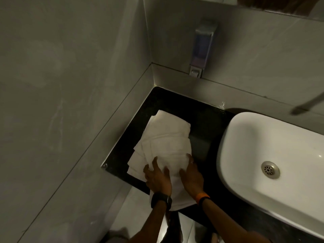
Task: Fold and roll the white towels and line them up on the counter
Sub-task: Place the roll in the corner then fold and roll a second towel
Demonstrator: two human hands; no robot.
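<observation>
L hand (pixel 157 178) & R hand (pixel 191 174), fingers spread flat, press on white towels (pixel 166 139) stack, black counter (pixel 206 123). Sink (pixel 254 137) at 3 o'clock of stack.

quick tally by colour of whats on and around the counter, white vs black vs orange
white: 2, the towel pile and the sink basin
black: 2, the counter and the wristwatch
orange: 1, the wristband
total: 5

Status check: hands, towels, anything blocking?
Left hand and right hand flat on white towels, open. Towels piled loose on black counter, none rolled. Sink right, apart.
</observation>
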